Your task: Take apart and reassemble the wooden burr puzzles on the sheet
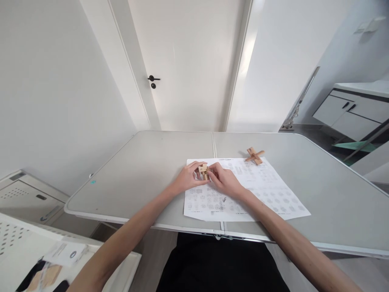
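Between my two hands is a small wooden block puzzle (pixel 204 169) made of light interlocking pieces, held just over a printed sheet. My left hand (pixel 189 177) grips its left side, thumb below and fingers above. From the right, my right hand (pixel 224 178) pinches the puzzle's other side; its fingertips partly hide the pieces. Farther right, a wooden cross-shaped puzzle (pixel 255 156) rests at the sheet's back edge, apart from both hands. Beneath my hands lies the white instruction sheet (pixel 273 194) with rows of small grey diagrams, too small to read.
The grey folding table (pixel 136 162) has a seam and a metal latch (pixel 218 237) at its front edge. A white door (pixel 188 61) stands behind it. At lower left is a white perforated cabinet (pixel 30 198); at far right, a white drawer unit (pixel 349 107).
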`<state>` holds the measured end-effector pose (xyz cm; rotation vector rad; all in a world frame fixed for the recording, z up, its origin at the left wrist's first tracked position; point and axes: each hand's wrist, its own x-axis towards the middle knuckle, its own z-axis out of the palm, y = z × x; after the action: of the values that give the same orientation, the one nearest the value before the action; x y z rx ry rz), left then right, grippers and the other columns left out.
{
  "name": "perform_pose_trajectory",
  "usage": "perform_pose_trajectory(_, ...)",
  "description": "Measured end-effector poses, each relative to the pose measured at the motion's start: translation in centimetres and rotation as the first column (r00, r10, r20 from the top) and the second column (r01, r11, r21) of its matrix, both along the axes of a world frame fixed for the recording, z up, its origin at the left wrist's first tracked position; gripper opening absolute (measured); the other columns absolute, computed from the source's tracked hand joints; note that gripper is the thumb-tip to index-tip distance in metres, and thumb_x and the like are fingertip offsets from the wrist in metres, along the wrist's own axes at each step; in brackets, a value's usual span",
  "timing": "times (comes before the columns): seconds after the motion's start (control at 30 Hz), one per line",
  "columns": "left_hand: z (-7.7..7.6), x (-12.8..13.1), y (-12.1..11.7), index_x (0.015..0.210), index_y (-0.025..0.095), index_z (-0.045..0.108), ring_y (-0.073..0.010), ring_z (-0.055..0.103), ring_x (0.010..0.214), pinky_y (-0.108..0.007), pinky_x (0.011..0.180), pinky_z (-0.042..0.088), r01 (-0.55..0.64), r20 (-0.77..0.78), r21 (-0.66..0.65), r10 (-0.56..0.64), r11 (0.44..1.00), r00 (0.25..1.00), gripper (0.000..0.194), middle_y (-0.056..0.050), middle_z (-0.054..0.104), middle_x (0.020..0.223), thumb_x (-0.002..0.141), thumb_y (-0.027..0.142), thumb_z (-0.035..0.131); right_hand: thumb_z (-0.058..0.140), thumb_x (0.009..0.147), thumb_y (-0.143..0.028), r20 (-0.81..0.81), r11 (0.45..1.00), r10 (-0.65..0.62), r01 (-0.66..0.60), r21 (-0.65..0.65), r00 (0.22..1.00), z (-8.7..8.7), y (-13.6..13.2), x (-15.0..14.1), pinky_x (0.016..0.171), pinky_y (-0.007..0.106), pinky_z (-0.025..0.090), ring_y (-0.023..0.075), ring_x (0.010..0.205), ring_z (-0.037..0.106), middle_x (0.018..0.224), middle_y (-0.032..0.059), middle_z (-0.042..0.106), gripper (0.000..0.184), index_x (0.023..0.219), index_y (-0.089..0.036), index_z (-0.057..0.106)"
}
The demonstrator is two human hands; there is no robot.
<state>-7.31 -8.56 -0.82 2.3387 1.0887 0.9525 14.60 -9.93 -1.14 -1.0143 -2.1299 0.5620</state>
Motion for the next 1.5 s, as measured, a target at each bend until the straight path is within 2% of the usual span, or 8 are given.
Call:
perform_pose_trajectory(0.2,0.1,0.1,0.0,0.131,0.025,0.061,-0.0192,0.067,0.096,-0.034,0.085,0.057,-0.021,-0.006,0.071,0.022,0.997,1.0,0.059,-0.006,0.071,0.119,0.081,0.05,0.08,0.04,0.106,-0.037,0.019,1.0,0.018,-0.018,0.003,1.0,0.3,0.0,0.0,0.063,0.029,0.039,0.0192,0.065,0.062,0.083,0.0024,0.07,0.017,0.112,-0.023,0.047)
perform_pose_trajectory(0.57,0.1,0.0,-0.3,0.132,0.024,0.058,-0.0193,0.066,0.094,-0.033,0.085,0.054,0.05,-0.05,0.08,-0.046,0.996,0.998,0.053,-0.006,0.07,0.113,0.086,0.043,0.076,0.041,0.105,-0.037,0.004,0.998,0.053,-0.053,-0.026,0.999,0.3,-0.4,-0.3,0.061,0.028,0.038,0.0173,0.06,0.057,0.076,0.0001,0.066,0.016,0.109,-0.023,0.047)
perform_pose_trajectory(0.77,0.2,0.2,-0.2,0.134,0.025,0.057,-0.0192,0.067,0.093,-0.033,0.083,0.055,0.027,-0.03,0.087,-0.024,0.996,0.999,0.055,-0.006,0.071,0.115,0.086,0.046,0.075,0.042,0.106,-0.042,-0.046,0.998,0.037,-0.039,-0.052,0.998,0.3,-0.3,-0.2,0.065,0.03,0.041,0.018,0.062,0.058,0.076,-0.0009,0.064,0.022,0.116,-0.024,0.05)
perform_pose_trajectory(0.93,0.3,0.3,-0.1,0.134,0.025,0.058,-0.0209,0.068,0.095,-0.036,0.087,0.057,-0.016,0.029,0.047,0.014,0.999,0.999,0.064,-0.008,0.071,0.121,0.08,0.053,0.08,0.035,0.107,-0.043,-0.136,0.994,-0.051,0.037,-0.102,0.989,0.0,0.5,0.1,0.069,0.032,0.045,0.0191,0.067,0.06,0.081,0.0009,0.066,0.034,0.133,-0.024,0.048)
perform_pose_trajectory(1.17,0.8,0.3,-0.2,0.133,0.023,0.06,-0.0193,0.067,0.095,-0.034,0.084,0.059,0.048,0.157,-0.083,-0.035,0.995,0.987,0.061,-0.009,0.068,0.12,0.08,0.046,0.08,0.047,0.103,-0.043,-0.101,0.997,-0.014,0.007,-0.075,0.995,-0.4,1.4,0.4,0.073,0.033,0.047,0.0199,0.08,0.062,0.106,0.0077,0.07,0.03,0.121,-0.023,0.06)
perform_pose_trajectory(1.23,1.0,0.3,-0.3,0.135,0.023,0.059,-0.0191,0.066,0.094,-0.033,0.083,0.059,0.09,0.177,-0.113,-0.069,0.99,0.982,0.061,-0.009,0.066,0.12,0.081,0.045,0.079,0.046,0.104,-0.044,-0.12,0.995,0.017,-0.029,-0.099,0.993,-0.4,1.5,0.5,0.073,0.033,0.046,0.0196,0.079,0.061,0.103,0.0072,0.069,0.03,0.117,-0.022,0.06)
perform_pose_trajectory(1.4,1.3,0.4,-0.5,0.143,0.028,0.054,-0.0198,0.064,0.1,-0.034,0.086,0.058,0.115,0.146,-0.135,-0.095,0.984,0.985,0.064,-0.009,0.063,0.124,0.084,0.039,0.076,0.038,0.107,-0.049,-0.174,0.964,0.082,-0.122,-0.236,0.981,0.0,1.5,0.7,0.068,0.031,0.043,0.0176,0.067,0.055,0.073,-0.0011,0.06,0.035,0.102,-0.021,0.058)
perform_pose_trajectory(1.5,1.2,0.3,-0.5,0.147,0.029,0.051,-0.0213,0.063,0.105,-0.037,0.091,0.057,0.112,0.122,-0.135,-0.096,0.984,0.988,0.067,-0.009,0.063,0.125,0.085,0.039,0.075,0.04,0.105,-0.053,-0.201,0.943,0.088,-0.147,-0.3,0.976,-0.1,1.6,0.8,0.068,0.031,0.044,0.0168,0.065,0.054,0.071,-0.0023,0.059,0.036,0.096,-0.022,0.056)
